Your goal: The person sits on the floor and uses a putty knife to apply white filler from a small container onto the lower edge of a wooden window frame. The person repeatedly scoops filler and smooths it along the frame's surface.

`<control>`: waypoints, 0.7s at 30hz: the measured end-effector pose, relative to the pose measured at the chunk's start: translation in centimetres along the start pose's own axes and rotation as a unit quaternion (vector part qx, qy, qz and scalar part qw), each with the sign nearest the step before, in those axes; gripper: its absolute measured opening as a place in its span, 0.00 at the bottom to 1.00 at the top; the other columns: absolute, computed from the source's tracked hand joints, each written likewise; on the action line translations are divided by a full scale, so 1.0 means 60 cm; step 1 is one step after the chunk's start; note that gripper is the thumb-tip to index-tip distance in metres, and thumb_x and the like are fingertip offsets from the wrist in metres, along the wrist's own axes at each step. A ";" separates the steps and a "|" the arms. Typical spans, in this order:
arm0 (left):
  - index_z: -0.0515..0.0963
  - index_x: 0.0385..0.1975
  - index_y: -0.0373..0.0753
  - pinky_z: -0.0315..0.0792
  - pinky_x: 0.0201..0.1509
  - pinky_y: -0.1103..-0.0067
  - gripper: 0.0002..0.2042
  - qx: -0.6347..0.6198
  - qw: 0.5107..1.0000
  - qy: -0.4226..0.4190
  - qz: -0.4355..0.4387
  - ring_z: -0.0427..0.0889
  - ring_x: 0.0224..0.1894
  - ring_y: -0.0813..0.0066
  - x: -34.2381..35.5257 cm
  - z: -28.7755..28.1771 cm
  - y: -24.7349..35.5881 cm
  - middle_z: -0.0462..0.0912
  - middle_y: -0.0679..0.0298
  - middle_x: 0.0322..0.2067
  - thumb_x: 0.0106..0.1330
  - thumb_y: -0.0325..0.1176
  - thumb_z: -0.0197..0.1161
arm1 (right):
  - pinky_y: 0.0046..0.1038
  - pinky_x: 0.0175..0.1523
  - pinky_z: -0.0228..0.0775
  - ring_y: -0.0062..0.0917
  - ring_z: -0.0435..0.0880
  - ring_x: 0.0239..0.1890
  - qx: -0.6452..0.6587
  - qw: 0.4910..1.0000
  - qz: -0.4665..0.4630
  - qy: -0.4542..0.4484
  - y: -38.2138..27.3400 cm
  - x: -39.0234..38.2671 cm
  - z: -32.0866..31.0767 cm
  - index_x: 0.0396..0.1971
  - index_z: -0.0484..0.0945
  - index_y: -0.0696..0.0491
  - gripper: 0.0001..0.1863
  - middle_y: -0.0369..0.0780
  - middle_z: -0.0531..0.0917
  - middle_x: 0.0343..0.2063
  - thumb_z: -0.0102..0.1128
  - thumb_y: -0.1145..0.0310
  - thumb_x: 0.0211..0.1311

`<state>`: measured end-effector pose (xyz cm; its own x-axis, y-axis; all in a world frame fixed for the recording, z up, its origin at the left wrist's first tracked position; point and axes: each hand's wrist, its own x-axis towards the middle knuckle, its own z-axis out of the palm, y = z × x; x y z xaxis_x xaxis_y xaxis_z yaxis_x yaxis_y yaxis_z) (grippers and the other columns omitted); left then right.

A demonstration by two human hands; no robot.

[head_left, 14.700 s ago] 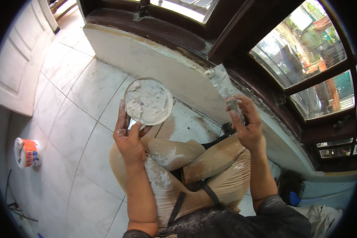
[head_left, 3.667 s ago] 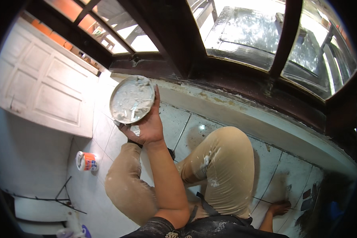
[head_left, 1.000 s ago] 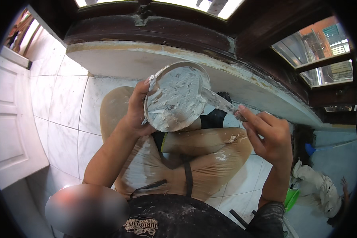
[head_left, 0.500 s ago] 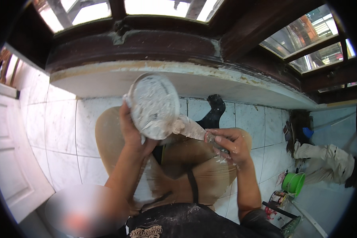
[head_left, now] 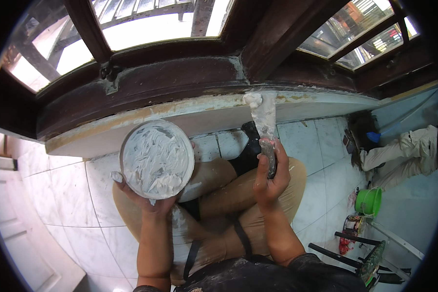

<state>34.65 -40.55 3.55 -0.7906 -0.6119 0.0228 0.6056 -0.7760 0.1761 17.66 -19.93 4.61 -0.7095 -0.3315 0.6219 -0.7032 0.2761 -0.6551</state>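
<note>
Your left hand [head_left: 153, 205] holds the round container [head_left: 190, 168] from its near side, fingers spread beneath and around it; white paste [head_left: 155, 151] covers its interior. To its right, your right hand [head_left: 273, 184] is closed around the handle of the scraper [head_left: 264, 119], its paste-laden blade pointing away from you. The blade tip overlaps the ledge [head_left: 204, 108]; whether they touch cannot be told.

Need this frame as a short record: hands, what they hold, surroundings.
left hand: holds round container
contents: white paste, unevenly spread
right hand: grips putty knife by its handle
knife blade: paste-coated, seen against pale ledge; contact unclear
beyond ledge: dark window frame
picture right: green bucket, another person's pale trousers
</note>
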 end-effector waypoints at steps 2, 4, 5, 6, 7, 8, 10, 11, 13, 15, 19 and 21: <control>0.56 0.89 0.46 0.66 0.85 0.36 0.62 -0.018 0.999 0.027 0.006 0.64 0.85 0.35 -0.005 -0.005 0.002 0.60 0.46 0.85 0.64 0.86 0.61 | 0.27 0.55 0.82 0.22 0.86 0.44 0.004 0.999 -0.028 0.027 0.004 -0.008 0.012 0.72 0.78 0.65 0.22 0.45 0.90 0.57 0.61 0.69 0.87; 0.55 0.90 0.47 0.65 0.86 0.36 0.64 0.000 0.999 0.054 0.005 0.63 0.85 0.35 -0.004 -0.006 0.004 0.59 0.47 0.86 0.63 0.88 0.59 | 0.33 0.56 0.84 0.34 0.90 0.48 0.016 0.995 -0.067 0.074 0.022 -0.015 0.028 0.72 0.76 0.67 0.24 0.51 0.90 0.56 0.63 0.71 0.84; 0.53 0.90 0.48 0.64 0.87 0.37 0.65 0.028 0.997 0.067 0.002 0.61 0.86 0.36 -0.002 -0.005 0.005 0.58 0.47 0.86 0.62 0.90 0.56 | 0.37 0.56 0.84 0.41 0.92 0.50 0.021 0.991 -0.087 0.098 0.031 -0.017 0.035 0.72 0.75 0.68 0.25 0.54 0.90 0.56 0.64 0.72 0.83; 0.52 0.91 0.49 0.62 0.88 0.38 0.66 0.055 0.995 0.079 -0.002 0.60 0.87 0.36 0.001 -0.003 0.005 0.57 0.48 0.87 0.61 0.92 0.54 | 0.38 0.57 0.84 0.43 0.91 0.51 -0.030 0.993 -0.103 0.051 0.045 -0.011 0.044 0.72 0.75 0.69 0.24 0.54 0.90 0.56 0.63 0.73 0.83; 0.52 0.91 0.49 0.63 0.88 0.38 0.66 0.074 0.994 0.085 -0.002 0.60 0.87 0.36 0.003 -0.001 0.006 0.57 0.48 0.87 0.62 0.92 0.53 | 0.40 0.57 0.84 0.45 0.91 0.51 -0.081 0.990 -0.116 0.002 0.057 0.002 0.056 0.72 0.75 0.69 0.24 0.55 0.90 0.56 0.62 0.74 0.83; 0.52 0.91 0.48 0.63 0.88 0.38 0.66 0.092 0.992 0.091 -0.002 0.60 0.87 0.36 0.004 0.002 0.005 0.57 0.48 0.87 0.62 0.92 0.53 | 0.41 0.58 0.83 0.46 0.91 0.51 -0.131 0.982 -0.128 -0.046 0.064 0.007 0.064 0.72 0.74 0.69 0.23 0.55 0.89 0.55 0.61 0.75 0.84; 0.52 0.91 0.48 0.65 0.87 0.38 0.65 0.085 0.993 0.080 -0.003 0.61 0.86 0.36 0.006 -0.001 0.006 0.57 0.48 0.87 0.63 0.92 0.52 | 0.43 0.58 0.83 0.48 0.90 0.52 -0.102 0.990 -0.097 -0.013 0.069 0.000 0.077 0.72 0.74 0.69 0.23 0.56 0.89 0.55 0.61 0.76 0.84; 0.52 0.91 0.48 0.65 0.87 0.39 0.65 0.059 0.996 0.064 -0.005 0.61 0.86 0.37 0.003 -0.007 0.006 0.57 0.48 0.87 0.63 0.92 0.52 | 0.44 0.58 0.82 0.48 0.90 0.53 -0.087 0.993 -0.081 0.003 0.070 -0.002 0.082 0.72 0.74 0.69 0.23 0.56 0.89 0.55 0.60 0.76 0.84; 0.52 0.91 0.48 0.66 0.87 0.40 0.64 0.048 0.998 0.045 -0.008 0.62 0.86 0.37 0.003 -0.013 0.006 0.57 0.48 0.87 0.64 0.92 0.51 | 0.44 0.56 0.82 0.49 0.90 0.51 -0.089 0.993 -0.081 0.001 0.071 0.000 0.081 0.72 0.74 0.68 0.24 0.55 0.89 0.54 0.62 0.76 0.83; 0.51 0.91 0.48 0.67 0.87 0.40 0.64 0.077 0.996 0.040 -0.013 0.62 0.86 0.38 0.002 -0.016 0.006 0.57 0.48 0.87 0.64 0.91 0.51 | 0.43 0.55 0.82 0.48 0.89 0.49 -0.095 0.991 -0.096 0.004 0.070 0.008 0.079 0.72 0.74 0.68 0.24 0.55 0.89 0.54 0.62 0.77 0.83; 0.51 0.91 0.48 0.66 0.86 0.38 0.64 0.096 0.991 0.095 0.008 0.62 0.86 0.36 0.000 -0.022 -0.001 0.57 0.47 0.87 0.64 0.92 0.50 | 0.38 0.57 0.82 0.40 0.90 0.50 -0.114 0.992 -0.047 0.002 0.067 0.009 0.061 0.70 0.78 0.64 0.21 0.51 0.90 0.54 0.62 0.75 0.84; 0.51 0.91 0.47 0.65 0.86 0.37 0.64 0.095 0.988 0.119 0.012 0.62 0.86 0.35 0.000 -0.017 -0.003 0.57 0.47 0.87 0.65 0.91 0.50 | 0.37 0.55 0.81 0.38 0.89 0.49 -0.132 0.991 -0.028 0.004 0.059 0.013 0.049 0.70 0.80 0.63 0.21 0.49 0.90 0.53 0.63 0.75 0.83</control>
<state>34.64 -40.56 2.51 -0.7189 -0.6662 -0.1981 0.5786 -0.7316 0.3606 14.73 -21.88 1.51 -0.6682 -0.3459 0.6587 -0.7285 0.4836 -0.4852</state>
